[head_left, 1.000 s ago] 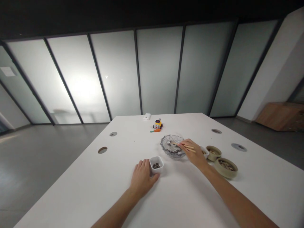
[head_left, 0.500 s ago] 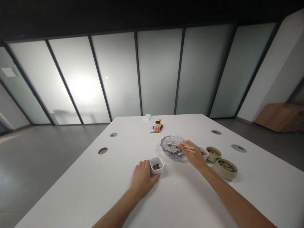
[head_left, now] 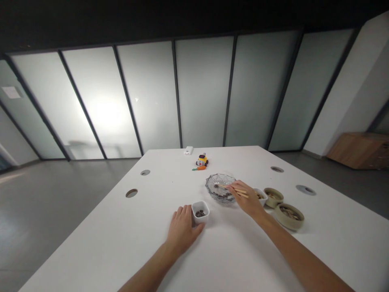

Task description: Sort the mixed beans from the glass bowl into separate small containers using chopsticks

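My left hand (head_left: 183,228) is curled around the left side of a small white square bowl (head_left: 201,219), which stands on the table and has dark seed-like pieces (head_left: 199,213) at its bottom. A pair of wooden chopsticks (head_left: 242,192) is gripped in my right hand (head_left: 247,198). Their tips reach into a clear cut-glass bowl (head_left: 212,194), at a small clump of dark pieces (head_left: 216,185) on its left side. More dark pieces lie along the glass bowl's near side. Whether the tips pinch a piece I cannot tell.
Right of the glass bowl are another white bowl (head_left: 261,200) and two olive-green round bowls (head_left: 282,195) (head_left: 290,223) with contents. Farther back on the white table (head_left: 164,170) are a yellow toy car (head_left: 201,159), an orange toy carrot (head_left: 199,168) and a white box-shaped device (head_left: 188,150).
My right hand and the chopsticks have shifted slightly left, with the tips now at the dark clump in the glass bowl. My left hand and the white bowl have stayed put.
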`<state>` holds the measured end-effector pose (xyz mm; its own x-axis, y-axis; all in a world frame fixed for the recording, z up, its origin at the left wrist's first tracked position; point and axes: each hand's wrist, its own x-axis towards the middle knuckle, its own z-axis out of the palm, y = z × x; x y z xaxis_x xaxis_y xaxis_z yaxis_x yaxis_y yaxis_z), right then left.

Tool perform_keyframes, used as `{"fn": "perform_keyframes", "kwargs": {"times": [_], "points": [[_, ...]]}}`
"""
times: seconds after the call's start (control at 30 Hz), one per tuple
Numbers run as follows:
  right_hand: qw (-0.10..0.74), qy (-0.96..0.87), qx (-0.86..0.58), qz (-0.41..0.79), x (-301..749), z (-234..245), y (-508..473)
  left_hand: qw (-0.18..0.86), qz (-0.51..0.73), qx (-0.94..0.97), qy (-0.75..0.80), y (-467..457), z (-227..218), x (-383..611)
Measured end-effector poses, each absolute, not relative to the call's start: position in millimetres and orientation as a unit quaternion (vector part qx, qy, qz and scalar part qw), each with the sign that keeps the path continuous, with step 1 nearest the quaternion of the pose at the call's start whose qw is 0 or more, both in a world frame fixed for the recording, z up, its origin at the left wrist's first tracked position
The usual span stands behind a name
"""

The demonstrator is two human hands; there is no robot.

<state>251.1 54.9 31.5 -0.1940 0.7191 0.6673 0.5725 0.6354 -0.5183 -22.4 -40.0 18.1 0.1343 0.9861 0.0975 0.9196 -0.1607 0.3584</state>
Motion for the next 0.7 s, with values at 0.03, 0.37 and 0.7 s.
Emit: {"fn": "perform_keyframes", "kwargs": {"times": [0.03,0.37,0.7], "points": [[0.478,-0.768,-0.42,0.077,250.9,31.4,54.9,0.107,0.157,0.745,0.639,-39.8,18.1,-22.5],[0.513,-0.748,-0.418,0.051,255.2,31.8,59.0,0.109,0.163,0.747,0.635,-39.8,17.9,-22.5],[0.489,-0.751,-0.44,0.053,251.1,35.5,55.1,0.111,0.167,0.748,0.633,-39.3,16.8,-23.3]]}}
